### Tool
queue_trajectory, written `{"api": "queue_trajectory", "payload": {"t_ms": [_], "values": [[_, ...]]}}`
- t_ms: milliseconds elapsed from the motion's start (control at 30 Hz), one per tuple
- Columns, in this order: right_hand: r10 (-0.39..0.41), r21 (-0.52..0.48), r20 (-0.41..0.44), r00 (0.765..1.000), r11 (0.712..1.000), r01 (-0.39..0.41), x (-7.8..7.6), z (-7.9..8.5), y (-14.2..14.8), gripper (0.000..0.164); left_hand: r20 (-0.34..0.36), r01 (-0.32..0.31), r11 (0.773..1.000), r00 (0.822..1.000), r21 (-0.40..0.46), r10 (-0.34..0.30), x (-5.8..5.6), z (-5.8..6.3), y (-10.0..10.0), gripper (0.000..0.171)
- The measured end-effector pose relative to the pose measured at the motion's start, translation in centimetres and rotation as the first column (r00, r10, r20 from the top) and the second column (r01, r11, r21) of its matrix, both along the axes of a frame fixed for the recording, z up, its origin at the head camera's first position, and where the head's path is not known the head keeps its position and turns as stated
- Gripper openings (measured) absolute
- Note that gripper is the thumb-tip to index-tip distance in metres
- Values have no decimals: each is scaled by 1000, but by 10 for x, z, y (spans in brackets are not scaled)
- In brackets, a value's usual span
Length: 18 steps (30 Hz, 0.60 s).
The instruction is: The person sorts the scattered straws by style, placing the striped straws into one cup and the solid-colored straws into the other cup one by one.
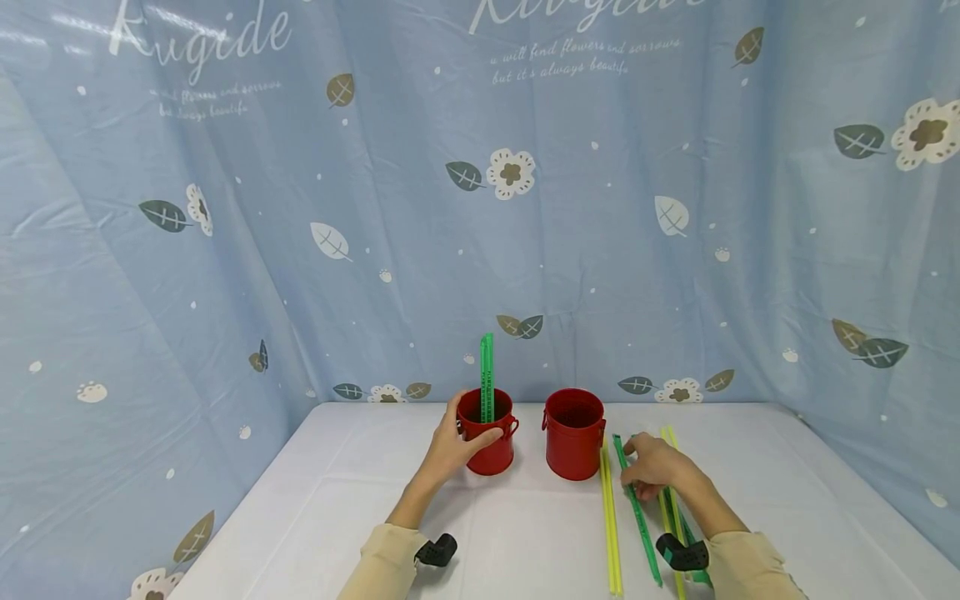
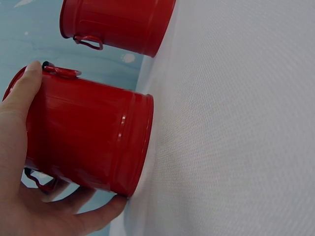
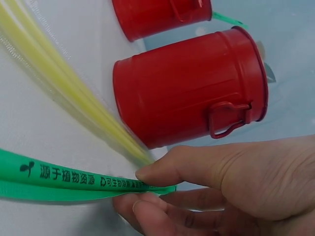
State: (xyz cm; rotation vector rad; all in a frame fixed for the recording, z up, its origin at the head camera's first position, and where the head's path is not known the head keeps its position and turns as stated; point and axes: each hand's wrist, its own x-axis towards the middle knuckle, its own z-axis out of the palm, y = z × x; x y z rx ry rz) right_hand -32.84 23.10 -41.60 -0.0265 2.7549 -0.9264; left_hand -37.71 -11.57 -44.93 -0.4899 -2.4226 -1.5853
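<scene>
My left hand [image 1: 452, 446] grips the left red bucket [image 2: 83, 132], the thumb at its rim and the fingers round the other side. Two green wrapped straws [image 1: 487, 375] stand upright in that bucket. On the right, my right hand [image 1: 652, 465] pinches one green wrapped straw [image 3: 64, 174] near its far end, between thumb and fingertips. Printed characters show along its wrapper. The straw lies lengthwise on the white table, its near end toward me. Just left of it lie yellow straws [image 1: 611, 533] in clear wrap.
A second red bucket [image 1: 574, 442], with a wire side handle, stands between the hands. More yellow straws [image 1: 678, 542] and green straws [image 1: 699, 575] lie partly under the right forearm. A blue patterned curtain [image 1: 570, 250] hangs behind the white table [image 1: 525, 542].
</scene>
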Motion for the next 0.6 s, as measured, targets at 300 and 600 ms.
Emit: {"api": "queue_trajectory", "payload": {"t_ms": [300,600], "values": [[5,-60,-27,1000,998,-7,1,11,6,55,2,2,1000,1000,-5,-2,1,1,0,89],[19,-84,-62,998,996,-24,3,19,6,55,-5,5,1000,1000,-8,-5,1,1,0,89]]}}
